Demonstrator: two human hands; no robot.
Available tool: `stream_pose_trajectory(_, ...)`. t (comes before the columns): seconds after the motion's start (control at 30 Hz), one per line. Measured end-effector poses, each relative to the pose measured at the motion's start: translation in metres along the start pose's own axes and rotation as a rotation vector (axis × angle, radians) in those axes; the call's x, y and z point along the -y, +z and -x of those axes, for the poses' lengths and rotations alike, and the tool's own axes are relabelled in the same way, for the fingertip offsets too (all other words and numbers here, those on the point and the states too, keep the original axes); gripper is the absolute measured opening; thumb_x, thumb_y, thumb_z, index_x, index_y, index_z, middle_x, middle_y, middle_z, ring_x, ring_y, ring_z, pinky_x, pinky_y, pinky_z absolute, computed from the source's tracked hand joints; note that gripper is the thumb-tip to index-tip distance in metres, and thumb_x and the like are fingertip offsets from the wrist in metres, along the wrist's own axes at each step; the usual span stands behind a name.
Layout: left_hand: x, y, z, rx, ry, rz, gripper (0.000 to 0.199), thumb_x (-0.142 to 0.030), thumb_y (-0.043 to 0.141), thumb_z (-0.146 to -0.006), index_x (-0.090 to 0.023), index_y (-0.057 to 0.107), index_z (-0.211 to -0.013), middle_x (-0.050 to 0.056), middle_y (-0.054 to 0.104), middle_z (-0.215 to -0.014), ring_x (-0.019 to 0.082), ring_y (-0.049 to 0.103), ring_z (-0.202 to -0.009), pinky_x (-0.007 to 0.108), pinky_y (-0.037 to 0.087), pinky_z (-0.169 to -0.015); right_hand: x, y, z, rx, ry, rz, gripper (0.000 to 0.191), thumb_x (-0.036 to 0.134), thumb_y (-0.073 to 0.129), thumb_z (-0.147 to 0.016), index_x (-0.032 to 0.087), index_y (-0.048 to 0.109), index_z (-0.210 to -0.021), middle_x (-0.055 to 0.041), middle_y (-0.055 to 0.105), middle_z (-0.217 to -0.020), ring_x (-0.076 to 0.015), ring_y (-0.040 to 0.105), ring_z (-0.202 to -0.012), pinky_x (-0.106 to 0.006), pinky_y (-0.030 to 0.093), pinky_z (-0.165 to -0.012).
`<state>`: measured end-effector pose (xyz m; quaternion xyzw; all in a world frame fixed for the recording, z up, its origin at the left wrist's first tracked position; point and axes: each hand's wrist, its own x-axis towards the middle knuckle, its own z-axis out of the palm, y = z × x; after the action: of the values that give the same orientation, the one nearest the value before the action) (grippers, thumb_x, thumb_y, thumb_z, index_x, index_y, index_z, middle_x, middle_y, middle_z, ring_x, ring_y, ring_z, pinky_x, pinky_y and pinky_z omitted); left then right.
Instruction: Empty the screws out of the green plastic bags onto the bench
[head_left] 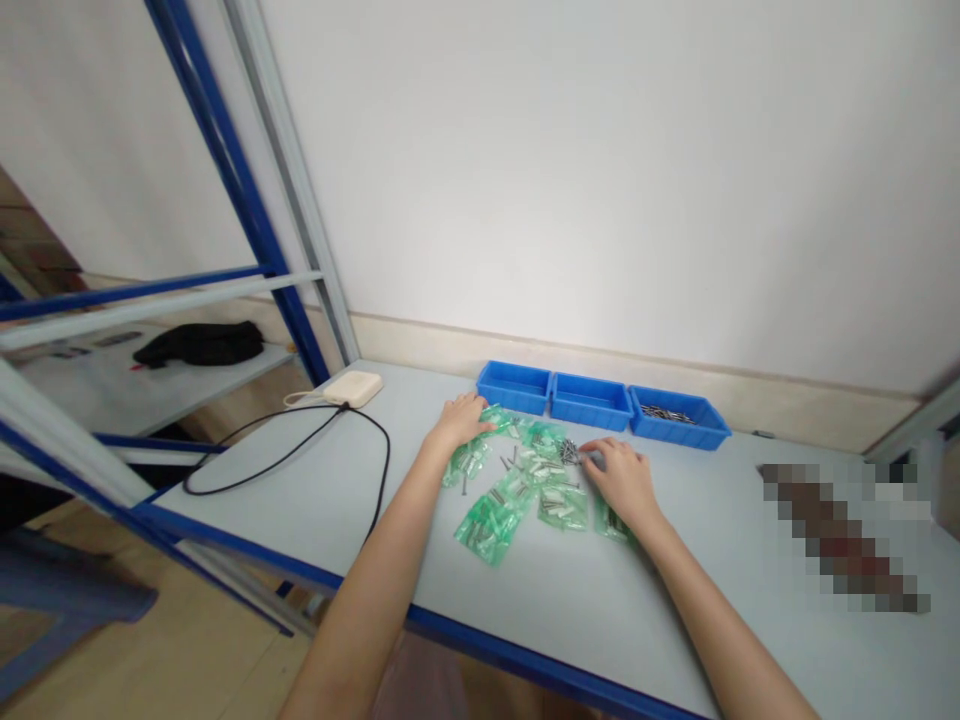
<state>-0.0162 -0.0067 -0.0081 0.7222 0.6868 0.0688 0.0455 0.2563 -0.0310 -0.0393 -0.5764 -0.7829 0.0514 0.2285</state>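
Small green plastic bags [491,515] with metal screws and pale pieces inside lie spread over the grey table. My left hand [459,420] rests on the bags at the far left of the spread, its fingers stretched out. A small heap of silver screws [569,452] sits at the right of the bags. At that heap, my right hand [624,478] has its thumb and fingers drawn together on the screws; how many are between them is hidden. Another green bag [611,522] is partly under my right hand. A loose screw [464,485] lies near the left bags.
Three blue bins stand along the wall: a left bin [514,388], a middle bin [591,402] and a right bin [701,432] holding screws. A white box [354,389] and a black cable [300,452] lie at the left. A blurred-out long object [840,540] lies right.
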Motion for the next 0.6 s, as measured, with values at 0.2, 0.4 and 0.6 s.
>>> stream_pose_trajectory(0.2,0.001,-0.002,-0.001,-0.003,0.0,0.076,0.033,-0.031,0.062,-0.073,-0.02,0.059,-0.104,0.009,0.059,-0.111,0.028,0.05,-0.108,0.037,0.036,-0.089,0.007,-0.002,0.004,0.02,-0.014,0.04,0.022,0.026,0.046,-0.083,0.023,0.065,-0.093,-0.0047,0.063,-0.103,-0.0233,0.052,-0.098,-0.038,0.03,-0.082)
stream_pose_trajectory(0.4,0.022,0.003,-0.01,-0.031,-0.045,0.293,0.023,-0.035,0.065,-0.066,-0.017,0.065,-0.081,0.007,0.065,-0.092,0.024,0.058,-0.09,0.032,0.041,-0.078,0.006,-0.002,0.004,0.013,-0.018,0.041,0.023,0.026,0.044,-0.083,0.023,0.065,-0.093,-0.0056,0.064,-0.101,-0.0231,0.053,-0.097,-0.038,0.03,-0.082)
stream_pose_trajectory(0.6,0.046,0.016,-0.02,-0.155,-0.044,0.733,0.031,-0.043,0.066,-0.059,-0.014,0.062,-0.069,0.003,0.062,-0.068,0.016,0.056,-0.067,0.025,0.041,-0.063,0.007,-0.001,0.005,-0.006,-0.04,0.029,0.024,0.026,0.044,-0.083,0.023,0.065,-0.093,-0.0069,0.064,-0.099,-0.0231,0.053,-0.096,-0.039,0.029,-0.084)
